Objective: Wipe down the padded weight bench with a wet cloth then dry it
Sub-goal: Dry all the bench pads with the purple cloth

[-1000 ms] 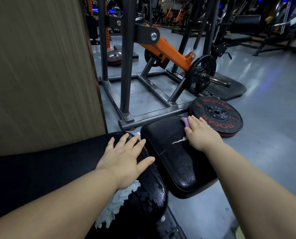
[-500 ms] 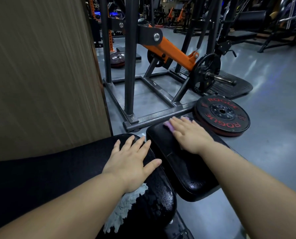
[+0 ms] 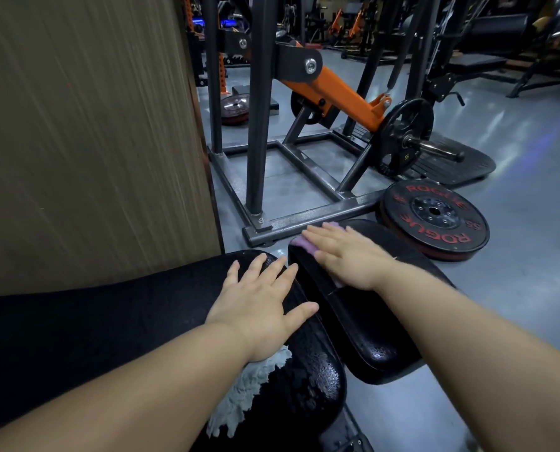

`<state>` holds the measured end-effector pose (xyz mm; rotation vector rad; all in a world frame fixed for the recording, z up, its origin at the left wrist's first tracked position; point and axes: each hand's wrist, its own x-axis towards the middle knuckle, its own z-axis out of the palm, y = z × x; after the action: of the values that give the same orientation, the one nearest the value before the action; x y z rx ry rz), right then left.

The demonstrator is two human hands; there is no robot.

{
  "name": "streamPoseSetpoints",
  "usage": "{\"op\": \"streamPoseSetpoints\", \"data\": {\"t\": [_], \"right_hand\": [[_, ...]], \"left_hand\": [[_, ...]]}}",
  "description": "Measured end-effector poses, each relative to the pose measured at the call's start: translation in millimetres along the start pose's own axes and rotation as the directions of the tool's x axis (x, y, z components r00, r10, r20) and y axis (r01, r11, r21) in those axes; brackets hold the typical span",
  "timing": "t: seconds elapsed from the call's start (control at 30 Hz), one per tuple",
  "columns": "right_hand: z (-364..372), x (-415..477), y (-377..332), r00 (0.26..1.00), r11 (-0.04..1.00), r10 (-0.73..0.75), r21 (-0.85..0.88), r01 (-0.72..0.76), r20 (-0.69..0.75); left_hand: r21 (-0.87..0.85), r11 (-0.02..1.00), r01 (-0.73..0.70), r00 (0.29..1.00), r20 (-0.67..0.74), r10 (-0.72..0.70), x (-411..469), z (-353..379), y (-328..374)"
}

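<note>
Purple cloth (image 3: 300,245) pressed under flat right fingers (image 3: 319,237), left fingers (image 3: 261,272) splayed idle; may slide off far edge of slick worktop (image 3: 369,347).

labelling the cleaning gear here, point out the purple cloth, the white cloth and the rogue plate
purple cloth (image 3: 299,245), head view, exposed far corner
white cloth (image 3: 246,391), head view, middle of the shaggy exposed part
rogue plate (image 3: 433,211), head view, centre hub

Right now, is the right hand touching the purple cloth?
Touching. The head view shows the right hand flat on the purple cloth, which peeks out from under it.
</note>
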<state>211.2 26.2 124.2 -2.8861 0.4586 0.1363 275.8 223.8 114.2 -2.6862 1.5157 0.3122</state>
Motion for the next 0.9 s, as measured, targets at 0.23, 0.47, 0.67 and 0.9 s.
{"op": "streamPoseSetpoints", "data": {"t": [0.23, 0.47, 0.67, 0.9], "right_hand": [[-10.3, 16.5, 61.9, 0.919, 0.924, 0.374, 0.137, -0.357, -0.123], [4.4, 42.9, -8.5, 0.995, 0.998, 0.045, -0.029, -0.048, -0.087], [-2.1, 49.2, -6.1, 0.997, 0.995, -0.002, 0.097, 0.009, -0.08], [0.4, 49.2, 0.5, 0.97, 0.987, 0.161, 0.005, -0.163, -0.181]], "left_hand": [[-0.011, 1.0, -0.011, 1.0, 0.007, 0.011, 0.2, -1.4, 0.2], [-0.02, 1.0, -0.012, 1.0, -0.012, 0.012, -0.7, -0.3, 0.6], [-0.022, 1.0, -0.012, 1.0, -0.015, 0.012, -1.0, -1.4, 1.0], [-0.026, 1.0, -0.005, 1.0, -0.015, 0.004, -1.4, -1.1, 0.9]]}}
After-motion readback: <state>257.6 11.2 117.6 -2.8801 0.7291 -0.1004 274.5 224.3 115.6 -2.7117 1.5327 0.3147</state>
